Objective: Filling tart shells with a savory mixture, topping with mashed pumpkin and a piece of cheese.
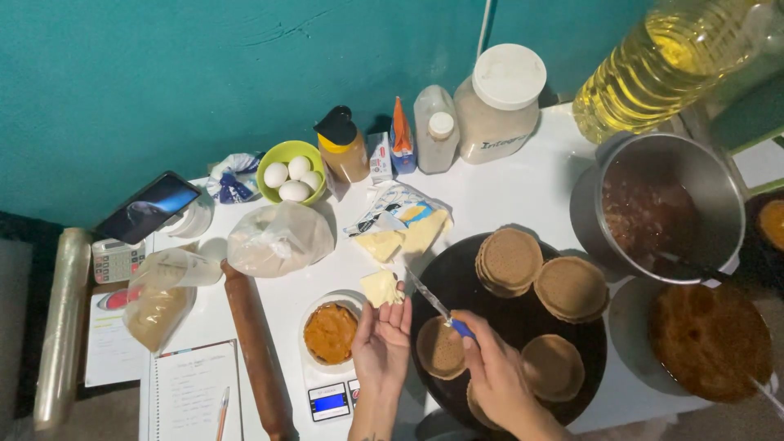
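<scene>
My left hand (380,341) holds a pale yellow piece of cheese (381,287) between its fingertips, just above the edge of a white bowl (314,307) of orange paste. My right hand (492,370) grips a blue-handled knife (438,307), its blade pointing up-left toward the cheese. Both hands are over the near-left rim of a dark round board (462,278) bearing several thin brown discs (509,260), some stacked. More cheese slices (403,237) lie on an opened wrapper behind.
A small scale (330,402) sits under the bowl. A wooden rolling pin (254,348), notebook with pencil (196,392), flour bags, a green bowl of eggs (291,173), jars and bottles crowd the white table. A metal pot (663,204), an oil bottle (655,65) and a pan (709,341) stand right.
</scene>
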